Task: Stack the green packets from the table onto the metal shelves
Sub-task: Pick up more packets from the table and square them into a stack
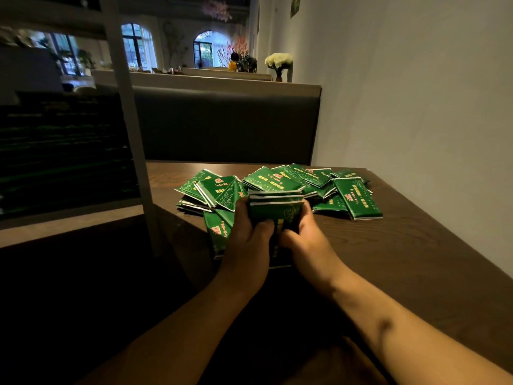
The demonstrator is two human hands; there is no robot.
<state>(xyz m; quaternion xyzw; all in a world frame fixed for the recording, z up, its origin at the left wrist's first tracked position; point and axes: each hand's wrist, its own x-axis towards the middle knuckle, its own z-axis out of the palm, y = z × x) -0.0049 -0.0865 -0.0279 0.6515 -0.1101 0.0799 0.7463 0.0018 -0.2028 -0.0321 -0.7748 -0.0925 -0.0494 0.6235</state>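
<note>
Above the table (416, 259), both hands grip a stack of green packets (274, 209).

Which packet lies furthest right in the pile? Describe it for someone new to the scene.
On the dark wooden table, look at the right edge of the green packet pile. The rightmost packet lies flat and fully exposed, its long side running toward the camera, clear of both hands.

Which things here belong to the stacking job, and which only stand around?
Job: left hand and right hand gripping a bundle of packets; loose green packets on the table; metal shelves with stacked packets.

Around: white flowers; bench back.
</note>
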